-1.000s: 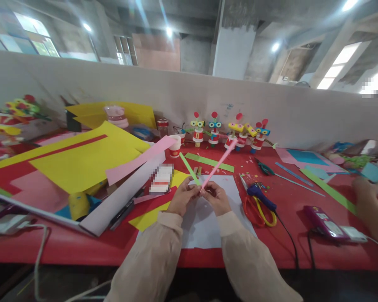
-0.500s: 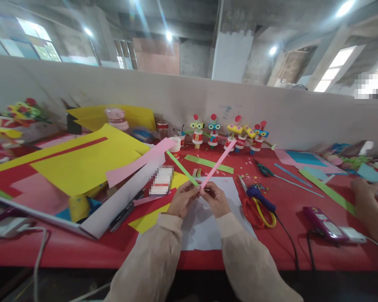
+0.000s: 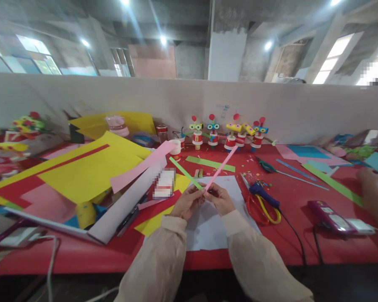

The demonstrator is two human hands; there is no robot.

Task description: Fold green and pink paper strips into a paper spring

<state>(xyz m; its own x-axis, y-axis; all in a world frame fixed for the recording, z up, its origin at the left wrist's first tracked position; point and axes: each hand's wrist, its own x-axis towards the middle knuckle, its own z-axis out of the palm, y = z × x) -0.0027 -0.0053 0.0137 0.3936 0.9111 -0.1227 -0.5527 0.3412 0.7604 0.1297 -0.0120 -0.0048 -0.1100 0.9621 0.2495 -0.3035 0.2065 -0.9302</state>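
My left hand (image 3: 189, 202) is closed on a narrow green paper strip (image 3: 183, 171), which slants up and to the left from the fingers. A pink paper strip (image 3: 222, 167) slants up and to the right from my right hand (image 3: 219, 200), pinched between its fingertips. The two strips meet at their lower ends, where my fingertips come together and hide the join. Both hands are above white paper sheets (image 3: 208, 235) on the red table.
Scissors (image 3: 264, 209) and a blue-handled tool (image 3: 263, 193) with a cord lie to the right. Coloured sheets (image 3: 91, 167) pile up on the left. Several paper-cup figures (image 3: 197, 137) stand along the back. Another person's hand (image 3: 370, 184) is at the far right.
The pink strip has turned so that it looks narrower. My hands stay together with both strips held, and the whole view has shifted slightly.
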